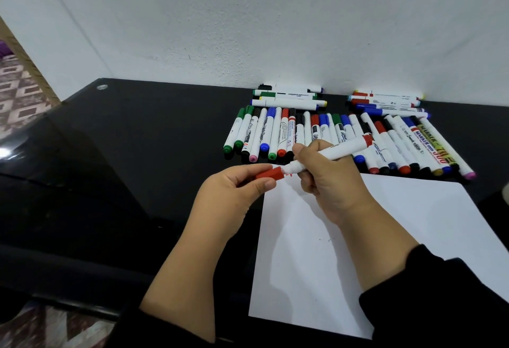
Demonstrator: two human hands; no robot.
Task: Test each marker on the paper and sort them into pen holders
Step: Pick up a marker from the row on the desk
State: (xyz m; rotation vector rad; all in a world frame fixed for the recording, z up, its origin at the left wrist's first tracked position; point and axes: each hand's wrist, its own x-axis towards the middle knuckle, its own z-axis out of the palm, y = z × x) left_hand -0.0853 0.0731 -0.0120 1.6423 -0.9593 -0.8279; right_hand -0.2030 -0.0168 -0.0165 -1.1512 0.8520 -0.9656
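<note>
Gripping white-barrelled red marker (338,150) in right hand (327,182), pinching red plastic cap (268,174) in left hand (234,196); risking smearing fingers on the exposed tip.

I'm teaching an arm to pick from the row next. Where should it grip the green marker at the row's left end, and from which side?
Grip the green marker at mid-barrel, from above. It lies flat on the table, so its underside is shut off. Its left flank is free, but its right flank lies against the next marker, so fingers there must wedge in.
</note>
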